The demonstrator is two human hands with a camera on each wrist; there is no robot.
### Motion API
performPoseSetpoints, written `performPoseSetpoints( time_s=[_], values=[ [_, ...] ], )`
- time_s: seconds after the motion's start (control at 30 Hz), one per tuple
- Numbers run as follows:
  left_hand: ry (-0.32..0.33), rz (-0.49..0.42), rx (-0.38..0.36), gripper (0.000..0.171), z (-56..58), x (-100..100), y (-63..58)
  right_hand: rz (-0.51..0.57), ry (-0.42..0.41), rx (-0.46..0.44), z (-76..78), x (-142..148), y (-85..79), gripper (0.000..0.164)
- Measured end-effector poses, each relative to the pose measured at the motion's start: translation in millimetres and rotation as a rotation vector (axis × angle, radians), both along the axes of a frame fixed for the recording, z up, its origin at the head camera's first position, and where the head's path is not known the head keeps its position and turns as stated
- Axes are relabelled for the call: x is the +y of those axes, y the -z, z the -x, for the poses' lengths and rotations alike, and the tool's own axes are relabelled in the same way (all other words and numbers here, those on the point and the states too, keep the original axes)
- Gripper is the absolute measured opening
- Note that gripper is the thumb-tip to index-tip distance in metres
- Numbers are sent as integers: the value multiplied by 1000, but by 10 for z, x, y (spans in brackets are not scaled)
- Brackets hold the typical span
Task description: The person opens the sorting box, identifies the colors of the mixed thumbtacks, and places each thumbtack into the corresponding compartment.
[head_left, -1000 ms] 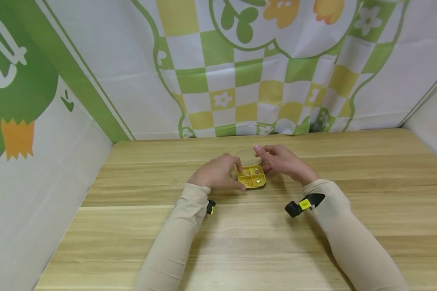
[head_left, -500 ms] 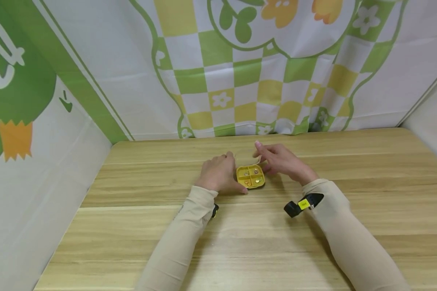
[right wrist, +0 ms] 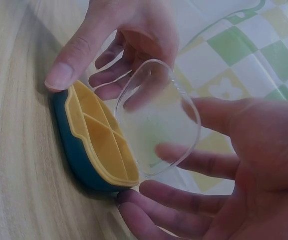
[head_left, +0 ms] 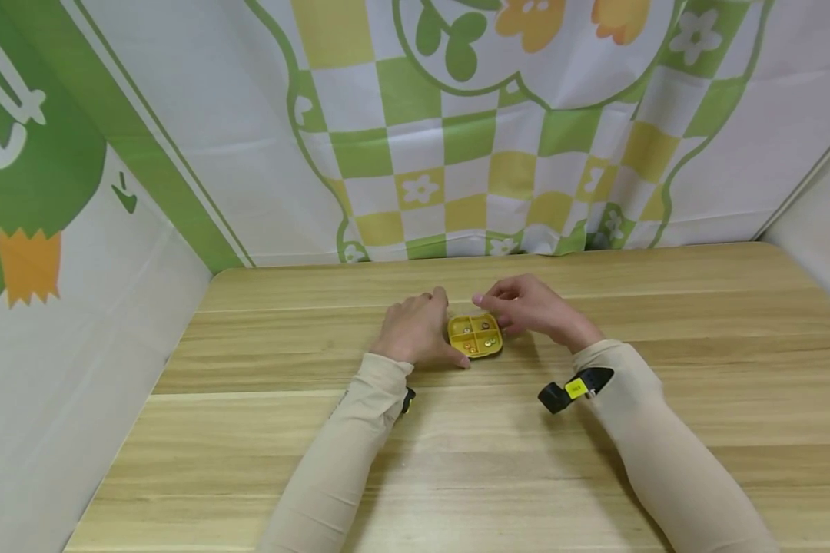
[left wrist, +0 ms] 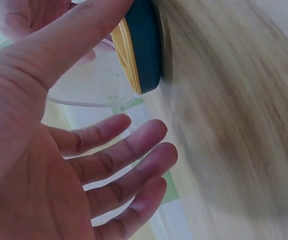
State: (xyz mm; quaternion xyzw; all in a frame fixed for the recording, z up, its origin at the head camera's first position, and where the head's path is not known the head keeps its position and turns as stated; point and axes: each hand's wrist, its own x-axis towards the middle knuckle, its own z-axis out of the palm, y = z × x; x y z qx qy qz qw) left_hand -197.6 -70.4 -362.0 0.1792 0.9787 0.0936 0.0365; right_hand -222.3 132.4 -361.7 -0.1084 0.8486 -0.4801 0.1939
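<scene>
A small pill box point(head_left: 486, 354) with a dark teal base and yellow four-part inside sits on the table. In the head view its compartments hold several tiny shiny pieces. The clear lid point(right wrist: 156, 125) is hinged at the back and stands raised. My left hand point(head_left: 415, 330) is at the box's left side; its thumb touches the front corner, and the other fingers extend loosely past the box. Behind and right of the box is my right hand point(head_left: 536, 307), with loosely bent fingers against the back of the lid and low beside the hinge side.
The wooden table point(head_left: 456, 476) stretches around the box. A green, yellow and white checked cloth point(head_left: 470, 138) hangs behind its far edge. Black straps point(head_left: 556, 397) are on the wrists over beige sleeves.
My left hand's index finger has lifted out of the box to its left side. A right fingertip has moved toward the box, and the lid looks tipped more upright.
</scene>
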Motion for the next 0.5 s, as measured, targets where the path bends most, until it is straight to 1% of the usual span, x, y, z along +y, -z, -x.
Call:
performPoseSetpoints(
  time_s=[0.13, 0.3, 0.5],
  values=[
    [29, -11, -17, 81, -3, 5, -6, -8, -17, 1, 0, 1, -1, 47],
    [70, 3, -50, 82, -8, 18, -19, -21, -35, 4, -2, -7, 6, 41],
    [117, 19, -71, 82, -8, 29, -26, -98, -106, 84, 10, -4, 60, 49]
  ],
)
